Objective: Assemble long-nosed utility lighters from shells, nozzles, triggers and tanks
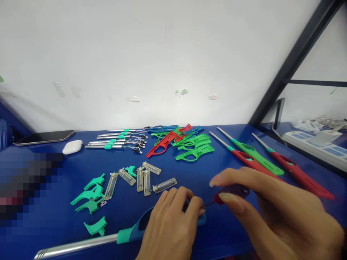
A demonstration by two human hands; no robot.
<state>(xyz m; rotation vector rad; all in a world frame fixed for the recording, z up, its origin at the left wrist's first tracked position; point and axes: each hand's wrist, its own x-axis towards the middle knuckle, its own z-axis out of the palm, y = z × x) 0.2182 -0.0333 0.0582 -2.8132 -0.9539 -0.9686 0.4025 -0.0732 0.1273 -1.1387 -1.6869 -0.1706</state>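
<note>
A long-nosed lighter (132,233) with a blue handle, teal collar and metal barrel lies at the front of the table. My left hand (172,222) is closed over its handle and hides much of it. My right hand (279,213) pinches a small screwdriver (234,191) by its dark handle with a red end. The thin shaft points left to the lighter's handle, where my left fingers hide the tip. Beyond my left hand lie several clear fuel tanks (140,179). Several teal triggers (90,195) are at the left.
Metal barrels with wires (114,146) lie at the back left, beside green, red and blue handle shells (193,153). Three whole lighters (292,162) rest at the right. A phone (45,137), a white earbud case (72,147), a power strip (317,144) and a black frame (290,61) border the area.
</note>
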